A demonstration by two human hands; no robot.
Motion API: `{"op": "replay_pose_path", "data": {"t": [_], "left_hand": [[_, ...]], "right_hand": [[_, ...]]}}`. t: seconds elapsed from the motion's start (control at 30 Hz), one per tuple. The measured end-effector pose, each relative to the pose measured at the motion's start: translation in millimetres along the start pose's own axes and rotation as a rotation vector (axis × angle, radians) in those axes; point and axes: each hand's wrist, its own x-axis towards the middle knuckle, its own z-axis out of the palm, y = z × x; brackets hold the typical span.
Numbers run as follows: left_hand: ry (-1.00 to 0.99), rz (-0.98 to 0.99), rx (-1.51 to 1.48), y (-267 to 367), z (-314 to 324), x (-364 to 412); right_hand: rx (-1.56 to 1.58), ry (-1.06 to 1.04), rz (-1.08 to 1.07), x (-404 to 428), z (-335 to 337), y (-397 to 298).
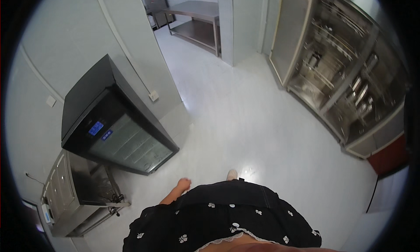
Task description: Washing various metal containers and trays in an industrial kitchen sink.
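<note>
My left hand (184, 184) hangs by my left side, small and blurred, with its fingers curled. Nothing is seen in it, but how tightly the fingers are closed is unclear. My right hand is out of view. Ahead of my left hand stands a black glass-door cabinet (131, 143) with a lit blue display (96, 128) and several shelves behind the glass. Pale floor (229, 121) lies before me, and the tip of one shoe (232, 175) shows beyond my dark clothing (223, 216).
To the right, a tall stainless-steel cabinet (344, 78) has a door (290, 32) swung wide, showing racks inside. A doorway leads to a steel table (197, 9). At left stands a steel bench with drawers (62, 183); a coiled black cable (115, 202) hangs there.
</note>
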Motion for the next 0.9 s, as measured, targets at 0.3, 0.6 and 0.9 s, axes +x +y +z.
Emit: {"op": "replay_pose_path", "data": {"t": [0.3, 0.6, 0.9], "left_hand": [[-0.141, -0.324, 0.323, -26.4, -59.9, 80.8], [0.198, -0.03, 0.003, -64.2, -183.1, 246.5], [0.361, -0.524, -0.546, -11.4, -444.6, 578.1]], "right_hand": [[-0.229, 0.025, -0.364, 256.4, -180.4, -223.4], [0.772, 0.179, -1.837, 52.8, -385.3, -752.4], [0.153, -1.213, -2.467, 99.1, -461.8, -924.3]]}}
